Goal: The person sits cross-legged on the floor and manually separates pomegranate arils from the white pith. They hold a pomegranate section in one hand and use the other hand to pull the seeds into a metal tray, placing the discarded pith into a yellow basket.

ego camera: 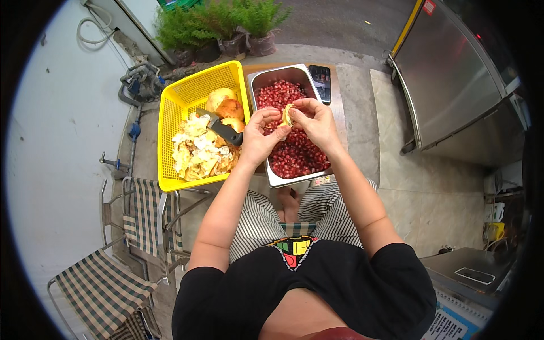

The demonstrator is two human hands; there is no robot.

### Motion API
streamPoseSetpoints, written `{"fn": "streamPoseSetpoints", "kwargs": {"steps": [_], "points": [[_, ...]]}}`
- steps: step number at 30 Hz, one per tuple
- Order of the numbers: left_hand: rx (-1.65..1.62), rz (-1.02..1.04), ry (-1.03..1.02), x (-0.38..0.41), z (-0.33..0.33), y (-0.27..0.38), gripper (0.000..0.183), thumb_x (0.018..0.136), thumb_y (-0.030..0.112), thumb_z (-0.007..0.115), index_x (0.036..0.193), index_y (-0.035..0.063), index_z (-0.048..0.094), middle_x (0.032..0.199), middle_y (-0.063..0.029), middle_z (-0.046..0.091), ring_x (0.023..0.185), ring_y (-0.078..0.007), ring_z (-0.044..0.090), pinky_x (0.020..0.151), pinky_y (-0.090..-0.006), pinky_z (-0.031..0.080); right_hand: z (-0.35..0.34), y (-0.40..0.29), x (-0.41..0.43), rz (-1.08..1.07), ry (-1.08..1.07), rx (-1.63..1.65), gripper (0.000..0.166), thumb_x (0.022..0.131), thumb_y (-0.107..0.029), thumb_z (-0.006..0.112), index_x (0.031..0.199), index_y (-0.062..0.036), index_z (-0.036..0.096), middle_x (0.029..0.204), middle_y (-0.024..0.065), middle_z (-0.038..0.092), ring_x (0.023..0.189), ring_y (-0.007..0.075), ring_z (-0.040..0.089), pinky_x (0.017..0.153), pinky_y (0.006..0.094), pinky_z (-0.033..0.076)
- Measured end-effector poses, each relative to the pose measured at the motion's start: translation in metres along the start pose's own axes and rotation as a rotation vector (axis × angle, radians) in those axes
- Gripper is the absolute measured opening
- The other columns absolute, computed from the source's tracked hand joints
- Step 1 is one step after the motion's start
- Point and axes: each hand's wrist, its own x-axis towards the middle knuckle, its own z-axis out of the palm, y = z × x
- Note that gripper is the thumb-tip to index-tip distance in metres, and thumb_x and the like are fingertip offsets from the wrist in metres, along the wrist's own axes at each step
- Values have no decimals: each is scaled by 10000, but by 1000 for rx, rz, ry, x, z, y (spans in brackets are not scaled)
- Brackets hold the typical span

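Between my left hand (265, 135) and my right hand (315, 123) is a small piece of yellow pomegranate peel (287, 115), pinched by the fingertips of both. Under them a deep stainless steel pan (278, 182) holds loose red pomegranate seeds (293, 159). A yellow plastic basket (170, 184) stands against its left side. Torn peel and pale membrane (202, 155) fill the near part of the basket, with whole or cut pomegranates (221, 100) behind. A knife with a black handle (228, 133) lies across the peel, its handle end near my left wrist.
A smartphone (321, 83) lies on the table (338, 102) beyond the pan's right edge. Potted ferns (259, 25) stand past the table. Folding chairs (106, 284) are at the lower left, by a wall with pipes (135, 129). A steel cabinet (450, 76) stands at the right.
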Motion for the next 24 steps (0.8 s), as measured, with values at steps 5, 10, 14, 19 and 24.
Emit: {"fn": "streamPoseSetpoints", "kwargs": {"steps": [5, 10, 14, 19, 24], "points": [[-63, -304, -83, 10, 9, 2, 368, 749, 130, 731, 1013, -3, 514, 961, -90, 586, 895, -138, 580, 734, -253, 510, -3, 6, 2, -78, 34, -100, 239, 776, -122, 661, 964, 20, 619, 830, 71, 648, 692, 91, 586, 600, 229, 486], [-131, -258, -44, 14, 12, -8, 325, 783, 94, 692, 1023, -23, 507, 932, -90, 602, 841, -138, 604, 728, -233, 507, -5, 8, 1, -68, 28, -68, 229, 770, -104, 672, 961, 14, 630, 863, 72, 648, 691, 94, 588, 606, 230, 493], [-243, -252, -12, 12, 8, -4, 296, 792, 33, 664, 1037, -36, 513, 948, -87, 602, 838, -120, 609, 716, -209, 506, -4, 5, -1, -321, 32, -190, 209, 774, -91, 668, 960, 0, 642, 906, 83, 627, 737, 124, 602, 628, 237, 504], [-224, -226, 51, 9, 9, 0, 243, 793, -9, 643, 1007, -39, 531, 930, -84, 604, 819, -111, 611, 720, -201, 508, -6, 6, -2, -334, 14, -264, 201, 769, -102, 673, 944, -4, 656, 893, 83, 616, 764, 136, 609, 642, 236, 508], [-219, -244, 51, 10, 7, -1, 239, 782, -24, 645, 992, -36, 533, 929, -83, 604, 810, -102, 607, 712, -199, 508, -6, 8, -1, -289, 11, -222, 188, 768, -107, 671, 922, 1, 661, 865, 82, 624, 737, 132, 610, 647, 236, 505]]}}
